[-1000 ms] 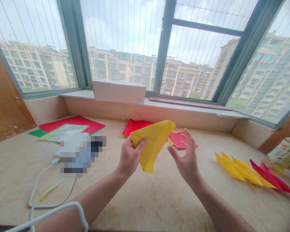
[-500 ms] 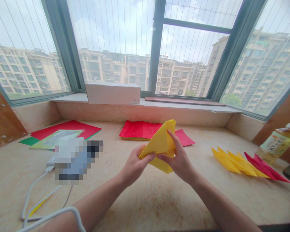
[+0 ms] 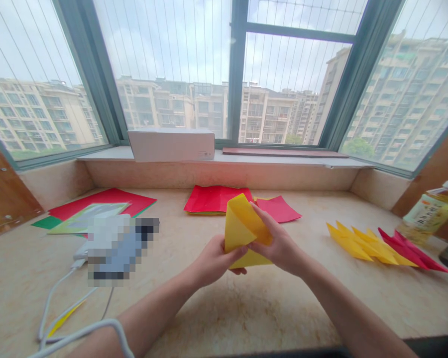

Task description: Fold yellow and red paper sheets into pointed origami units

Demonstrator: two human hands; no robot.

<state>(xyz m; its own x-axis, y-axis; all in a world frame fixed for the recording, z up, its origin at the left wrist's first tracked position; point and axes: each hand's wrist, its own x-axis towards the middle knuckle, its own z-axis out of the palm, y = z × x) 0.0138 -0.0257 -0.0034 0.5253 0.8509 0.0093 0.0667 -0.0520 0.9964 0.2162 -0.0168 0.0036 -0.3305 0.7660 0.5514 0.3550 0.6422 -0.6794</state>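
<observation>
A partly folded sheet of yellow paper (image 3: pixel 239 219) is held up above the counter between my two hands. My left hand (image 3: pixel 214 259) grips its lower left edge, thumb on the near face and fingers behind. On the other side my right hand (image 3: pixel 281 243) pinches the paper, its thumb close to the left thumb and its index finger along the upper right edge. The paper's top stands open like a pocket. Behind it lies a stack of red paper (image 3: pixel 216 199), with a smaller red sheet (image 3: pixel 280 209) beside it.
Folded yellow paper pieces (image 3: pixel 369 243) and a crimson one (image 3: pixel 412 251) lie at the right by a drink bottle (image 3: pixel 431 211). At left are red sheets (image 3: pixel 115 199), a blurred-out device (image 3: pixel 115 253) and a white cable (image 3: pixel 47 303). A white box (image 3: pixel 171 145) stands on the sill.
The yellow paper has turned more upright and its upper tip has shifted left, showing its opened top. Both hands keep hold of it. The camera view has shifted slightly.
</observation>
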